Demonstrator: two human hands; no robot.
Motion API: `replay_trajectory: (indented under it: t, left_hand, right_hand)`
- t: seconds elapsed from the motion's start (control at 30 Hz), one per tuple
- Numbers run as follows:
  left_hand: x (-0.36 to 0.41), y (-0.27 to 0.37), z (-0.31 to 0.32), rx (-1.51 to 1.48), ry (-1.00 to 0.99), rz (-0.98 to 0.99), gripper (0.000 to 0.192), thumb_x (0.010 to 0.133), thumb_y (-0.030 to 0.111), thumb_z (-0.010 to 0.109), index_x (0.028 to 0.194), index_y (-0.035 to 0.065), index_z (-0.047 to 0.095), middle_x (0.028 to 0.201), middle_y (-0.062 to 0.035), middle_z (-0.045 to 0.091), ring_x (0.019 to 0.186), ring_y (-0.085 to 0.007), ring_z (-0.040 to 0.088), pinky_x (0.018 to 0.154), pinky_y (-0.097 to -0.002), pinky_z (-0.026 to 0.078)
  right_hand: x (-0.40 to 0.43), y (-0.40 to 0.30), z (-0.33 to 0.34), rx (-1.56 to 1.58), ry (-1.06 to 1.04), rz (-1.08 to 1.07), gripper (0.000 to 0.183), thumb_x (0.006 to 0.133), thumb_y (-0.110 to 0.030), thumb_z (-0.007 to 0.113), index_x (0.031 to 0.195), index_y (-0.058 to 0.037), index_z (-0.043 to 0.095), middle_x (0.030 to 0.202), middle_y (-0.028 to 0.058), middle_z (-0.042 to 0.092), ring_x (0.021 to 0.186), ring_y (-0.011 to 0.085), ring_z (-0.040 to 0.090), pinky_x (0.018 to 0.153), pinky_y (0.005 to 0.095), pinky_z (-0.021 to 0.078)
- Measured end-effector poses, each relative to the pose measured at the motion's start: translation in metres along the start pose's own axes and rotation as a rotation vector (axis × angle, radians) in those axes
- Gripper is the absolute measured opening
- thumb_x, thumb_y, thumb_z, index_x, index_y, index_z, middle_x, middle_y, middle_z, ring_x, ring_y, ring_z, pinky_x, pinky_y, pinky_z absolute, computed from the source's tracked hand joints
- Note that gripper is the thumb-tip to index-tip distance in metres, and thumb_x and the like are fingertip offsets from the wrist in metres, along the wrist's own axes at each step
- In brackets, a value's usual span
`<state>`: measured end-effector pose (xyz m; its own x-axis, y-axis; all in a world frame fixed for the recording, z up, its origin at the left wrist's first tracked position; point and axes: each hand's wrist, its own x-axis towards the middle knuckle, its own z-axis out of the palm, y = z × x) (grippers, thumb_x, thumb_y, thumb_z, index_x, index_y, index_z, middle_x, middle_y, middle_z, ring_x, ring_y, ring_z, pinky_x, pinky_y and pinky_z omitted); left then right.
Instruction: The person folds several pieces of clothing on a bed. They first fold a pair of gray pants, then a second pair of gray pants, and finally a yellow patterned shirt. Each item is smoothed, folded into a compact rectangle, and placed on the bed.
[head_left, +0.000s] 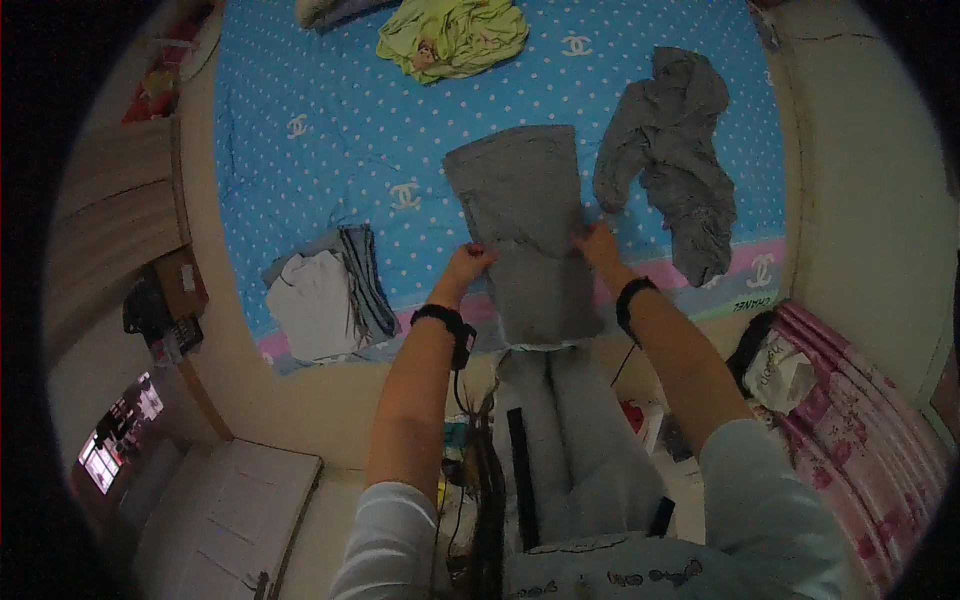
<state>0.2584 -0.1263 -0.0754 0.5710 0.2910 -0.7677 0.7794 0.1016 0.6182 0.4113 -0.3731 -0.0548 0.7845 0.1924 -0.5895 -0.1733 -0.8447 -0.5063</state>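
A grey garment (525, 187) lies folded lengthwise on the blue dotted bedspread (337, 172), its lower end at the bed's near edge. My left hand (469, 264) pinches its left side about halfway down. On the opposite side, the fingers of my right hand (596, 244) grip the edge at much the same height. A crease runs across the cloth between both hands. To the right lies a crumpled dark grey garment (686, 157). At the left near corner, a folded white garment (315, 307) lies beside folded grey clothing with dark stripes (367, 277).
A crumpled yellow-green cloth (454, 34) lies at the bed's far side. Pink floral fabric (840, 420) with a white bag (780, 375) on it is at the right. Wooden furniture (120, 195) stands left, above a pale door (232, 517). Black bands circle both wrists; a cable hangs from the left.
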Motion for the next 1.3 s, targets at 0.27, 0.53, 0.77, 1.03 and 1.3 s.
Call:
replay_trajectory:
  t: [0.27, 0.53, 0.77, 1.03, 1.3]
  left_hand:
    - [-0.084, -0.078, 0.042, -0.045, -0.238, -0.045, 0.053, 0.071, 0.036, 0.075, 0.102, -0.003, 0.057, 0.087, -0.0073, 0.062, 0.078, -0.0166, 0.057, 0.063, -0.0307, 0.046]
    - [-0.151, -0.098, 0.067, -0.204, -0.052, -0.055, 0.036, 0.076, 0.021, 0.07, 0.1, -0.0032, 0.059, 0.088, -0.0058, 0.061, 0.08, -0.0172, 0.058, 0.072, -0.0298, 0.046]
    - [-0.2, -0.101, 0.044, -0.05, -0.55, -0.525, 0.042, 0.076, 0.016, 0.067, 0.108, -0.0041, 0.049, 0.075, -0.0097, 0.054, 0.062, -0.0177, 0.054, 0.047, -0.0312, 0.044]
    - [-0.175, -0.027, 0.016, -0.134, -0.259, -0.424, 0.091, 0.072, 0.009, 0.069, 0.138, -0.0046, 0.008, 0.083, -0.0115, 0.058, 0.061, -0.0196, 0.058, 0.058, -0.0353, 0.056]
    - [-0.066, 0.079, -0.018, -0.536, 0.107, 0.077, 0.035, 0.084, 0.018, 0.055, 0.111, -0.0028, 0.053, 0.074, -0.0111, 0.061, 0.063, -0.0201, 0.06, 0.056, -0.0301, 0.049]
  right_hand:
    - [-0.122, 0.048, 0.012, 0.1, -0.21, -0.058, 0.076, 0.065, -0.037, 0.077, 0.123, 0.0016, 0.046, 0.115, 0.0225, 0.056, 0.107, 0.0368, 0.054, 0.091, 0.0412, 0.0429]
    - [-0.154, 0.08, 0.009, 0.053, -0.421, 0.039, 0.067, 0.067, -0.037, 0.077, 0.116, 0.0036, 0.053, 0.106, 0.0194, 0.062, 0.096, 0.0297, 0.06, 0.084, 0.0389, 0.0468]
    - [-0.215, 0.064, -0.034, 0.055, -0.798, 0.305, 0.067, 0.069, -0.036, 0.075, 0.12, 0.0001, 0.052, 0.105, 0.0186, 0.061, 0.095, 0.0277, 0.06, 0.08, 0.0383, 0.0476]
    - [-0.189, 0.042, -0.031, 0.123, -0.147, -0.144, 0.042, 0.079, -0.028, 0.067, 0.113, -0.0066, 0.054, 0.106, 0.0167, 0.059, 0.095, 0.0288, 0.058, 0.082, 0.0382, 0.0458]
    - [-0.06, -0.064, -0.058, 0.682, 0.075, -0.025, 0.037, 0.086, -0.025, 0.059, 0.115, -0.0044, 0.053, 0.084, 0.016, 0.062, 0.08, 0.021, 0.062, 0.063, 0.0365, 0.049]
